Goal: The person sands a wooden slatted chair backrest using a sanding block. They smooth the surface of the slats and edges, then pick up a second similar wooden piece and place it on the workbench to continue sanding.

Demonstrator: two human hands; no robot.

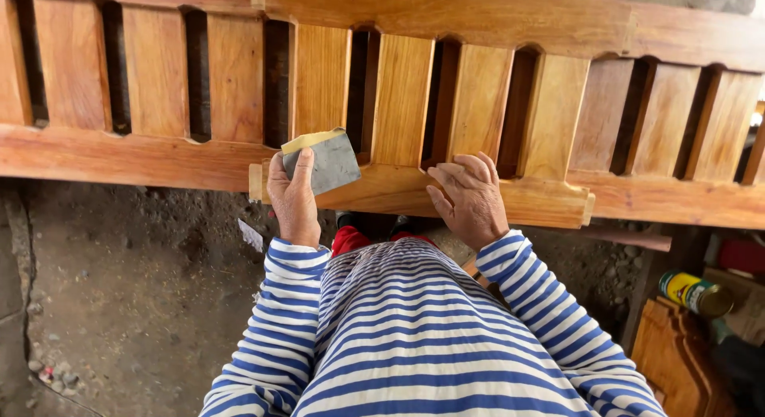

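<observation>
Sanding block (325,159) in left hand (293,200), right hand (470,200) (flat) nr it

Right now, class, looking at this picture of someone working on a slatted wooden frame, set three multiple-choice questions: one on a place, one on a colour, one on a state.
1. Where is the tin can?
A. On the frame
B. Low at the right
C. In the left hand

2. What colour are the shirt stripes?
A. Blue and white
B. Red and black
C. Green and yellow

3. How is the right hand?
A. Clenched on a hammer
B. Out of sight
C. Resting flat on the rail

Key: B, the tin can sits low right; A, the shirt is blue and white; C, the right hand lies on the rail, while the left hand holds the sanding block.
</observation>
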